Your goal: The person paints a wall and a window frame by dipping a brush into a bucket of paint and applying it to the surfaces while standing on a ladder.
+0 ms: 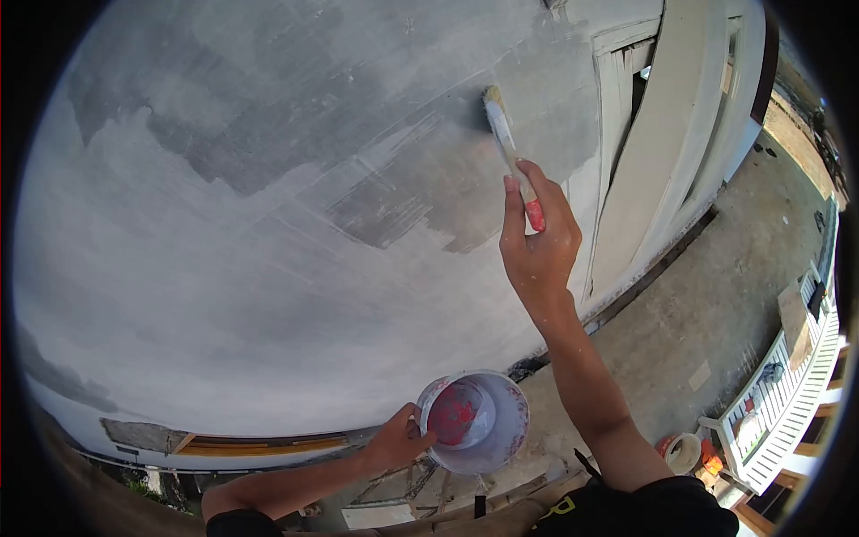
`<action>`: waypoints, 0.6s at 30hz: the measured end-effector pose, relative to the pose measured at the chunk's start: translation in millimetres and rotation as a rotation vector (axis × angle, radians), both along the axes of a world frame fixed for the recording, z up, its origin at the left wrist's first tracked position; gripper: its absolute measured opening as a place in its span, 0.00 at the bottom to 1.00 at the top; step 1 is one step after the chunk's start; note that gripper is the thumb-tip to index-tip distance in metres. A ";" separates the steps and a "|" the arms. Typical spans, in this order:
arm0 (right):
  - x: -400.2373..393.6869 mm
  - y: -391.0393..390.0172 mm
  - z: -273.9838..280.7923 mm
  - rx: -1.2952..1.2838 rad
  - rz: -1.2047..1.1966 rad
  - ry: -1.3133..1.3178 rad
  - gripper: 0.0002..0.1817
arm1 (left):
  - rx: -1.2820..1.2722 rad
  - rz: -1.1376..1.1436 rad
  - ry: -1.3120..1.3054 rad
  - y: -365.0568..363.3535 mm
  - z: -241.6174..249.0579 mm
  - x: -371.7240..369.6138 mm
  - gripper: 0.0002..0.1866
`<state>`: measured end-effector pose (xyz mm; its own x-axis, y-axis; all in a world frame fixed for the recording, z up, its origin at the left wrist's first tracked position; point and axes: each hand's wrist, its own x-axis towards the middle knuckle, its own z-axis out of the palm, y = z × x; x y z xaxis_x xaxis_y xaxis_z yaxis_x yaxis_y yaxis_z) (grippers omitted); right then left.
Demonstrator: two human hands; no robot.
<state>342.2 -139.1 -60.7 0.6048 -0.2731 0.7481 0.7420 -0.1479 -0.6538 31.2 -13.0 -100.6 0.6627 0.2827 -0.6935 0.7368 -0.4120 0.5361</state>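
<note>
My right hand [542, 246] is closed around the handle of a paintbrush [501, 130], whose handle end is red. The brush points up, its pale bristles right at the grey wall [224, 286]. Patches of darker grey and streaky white cover the wall around the bristles. Lower down, my left hand [398, 441] grips the rim of a white paint bucket [513, 422], thumb over the edge. Inside the bucket are red stains and a whitish liquid at the bottom.
A pale wooden frame with boards [658, 152] borders the wall at right. Beyond it lies a concrete floor [680, 295] with a white slatted bench [792, 407]. Another bucket [685, 454] stands near the bench. Wooden strips [259, 446] run along an opening at lower left.
</note>
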 end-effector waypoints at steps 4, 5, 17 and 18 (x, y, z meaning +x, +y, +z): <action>-65.8 32.6 12.1 0.007 0.284 -0.227 0.18 | 0.036 -0.035 0.009 1.6 -3.8 -0.6 0.16; -80.1 36.3 13.5 0.003 0.424 -0.201 0.19 | 0.020 -0.017 0.011 1.9 -5.4 -1.0 0.16; 22.3 -31.9 2.9 0.215 0.403 0.320 0.16 | -0.053 0.057 0.042 -2.4 -4.7 -12.1 0.17; 24.9 -36.9 4.1 0.224 0.303 0.308 0.17 | -0.070 0.074 0.014 -2.9 -7.8 -14.5 0.17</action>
